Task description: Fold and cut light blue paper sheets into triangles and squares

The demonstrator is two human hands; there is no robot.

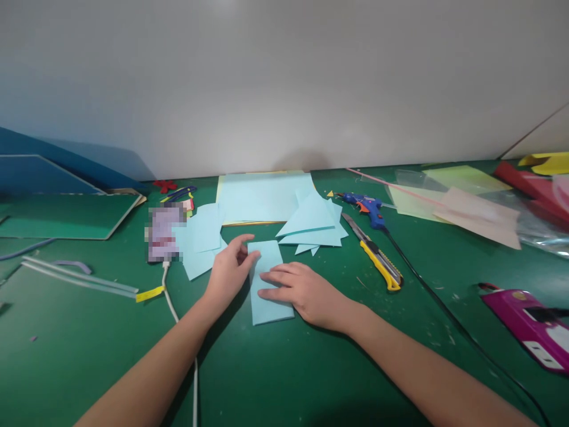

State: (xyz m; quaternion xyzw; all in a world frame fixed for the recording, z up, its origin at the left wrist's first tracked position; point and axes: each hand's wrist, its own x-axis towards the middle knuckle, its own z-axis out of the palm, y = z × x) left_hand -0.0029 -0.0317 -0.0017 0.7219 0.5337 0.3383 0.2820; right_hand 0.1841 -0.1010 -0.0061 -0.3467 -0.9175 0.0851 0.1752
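Observation:
A folded light-blue sheet of paper [272, 309] lies on the green table in front of me, its long side running away from me. My right hand [306, 293] rests on its right part with the fingers stretched out and slightly apart. At its upper left edge is my left hand [229, 270]. The thumb reaches onto the paper, the index finger is stretched apart from it, and the other fingers are partly hidden. More light-blue pieces [207, 228] lie beyond my left hand, and triangular blue pieces [311, 228] are piled beyond the right.
Larger blue sheets [262, 196] lie by the wall. To the right are a blue glue gun [364, 204], a yellow utility knife [377, 261] and a purple power strip [520, 320]. A blurred-out device [165, 234] with a white cable [171, 302] is on the left.

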